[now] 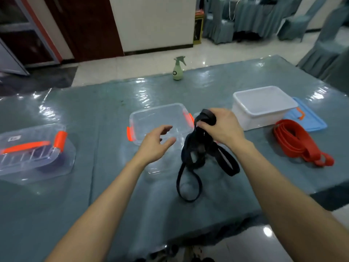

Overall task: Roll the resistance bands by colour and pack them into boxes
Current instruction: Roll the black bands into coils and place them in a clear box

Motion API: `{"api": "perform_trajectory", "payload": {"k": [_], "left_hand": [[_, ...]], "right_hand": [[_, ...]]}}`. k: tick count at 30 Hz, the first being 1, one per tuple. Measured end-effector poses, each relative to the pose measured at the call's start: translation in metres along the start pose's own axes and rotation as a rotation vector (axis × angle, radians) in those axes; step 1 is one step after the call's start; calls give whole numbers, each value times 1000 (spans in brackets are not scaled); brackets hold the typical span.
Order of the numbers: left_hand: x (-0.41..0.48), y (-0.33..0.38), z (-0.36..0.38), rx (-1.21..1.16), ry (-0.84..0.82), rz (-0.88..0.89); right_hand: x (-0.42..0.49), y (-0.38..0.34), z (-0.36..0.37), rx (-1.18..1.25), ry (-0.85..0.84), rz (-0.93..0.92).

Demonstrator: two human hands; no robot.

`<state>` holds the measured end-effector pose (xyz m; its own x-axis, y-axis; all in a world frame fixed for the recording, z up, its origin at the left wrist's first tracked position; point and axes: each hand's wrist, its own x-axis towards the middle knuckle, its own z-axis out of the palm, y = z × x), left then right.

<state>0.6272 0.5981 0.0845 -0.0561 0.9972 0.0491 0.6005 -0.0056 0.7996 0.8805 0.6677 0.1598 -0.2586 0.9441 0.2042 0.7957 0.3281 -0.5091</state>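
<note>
The right hand (222, 127) grips the black resistance bands (196, 157) at their gathered top end and holds them raised above the table (94, 103). The loose loops hang down to the surface, probably to untangle them before rolling. The left hand (156, 144) holds nothing; its fingers are spread and relaxed just beside the bundle, near the open clear box (151, 114), and appear positioned to take the loops. The red bands (300, 142) lie unpacked beside the white box (243, 120).
</note>
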Motion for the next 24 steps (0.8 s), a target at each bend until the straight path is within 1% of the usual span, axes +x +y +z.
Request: {"api": "perform_trajectory", "payload": {"k": [2,5,6,7,10,11,12,14,15,16,18,20,21,24], "left_hand": [[-1,-2,10,43,-63,-6],[-8,-8,34,105,-150,-20],[-11,-11,44,129,-178,-25],[-12,-15,53,159,-205,-30],[-9,-28,81,256,-253,-71],[-8,-33,92,284,-244,-99],[-6,-36,102,303,-223,-123],[-3,-40,126,312,-206,-156],[-3,-41,139,317,-229,-168],[-1,-42,152,356,-275,-162],[0,-46,174,515,-375,-146],[-4,-47,190,635,-392,-167],[-10,-46,194,630,-365,-174],[-29,-46,193,459,-207,-160]], "right_hand": [[-12,14,8,-54,-94,0],[-33,42,17,-24,-24,40],[-38,52,19,-30,-37,45],[-42,62,21,-70,-144,80],[-50,96,30,-284,-722,217],[-54,107,36,-284,-805,256],[-56,118,43,-251,-779,263],[-54,139,57,-206,-599,225],[-54,150,65,-194,-507,208],[-53,161,73,-173,-453,199],[-51,180,88,-163,-462,180],[-46,192,101,-175,-515,205],[-43,196,107,-159,-533,227],[-26,203,115,-95,-595,252]]}}
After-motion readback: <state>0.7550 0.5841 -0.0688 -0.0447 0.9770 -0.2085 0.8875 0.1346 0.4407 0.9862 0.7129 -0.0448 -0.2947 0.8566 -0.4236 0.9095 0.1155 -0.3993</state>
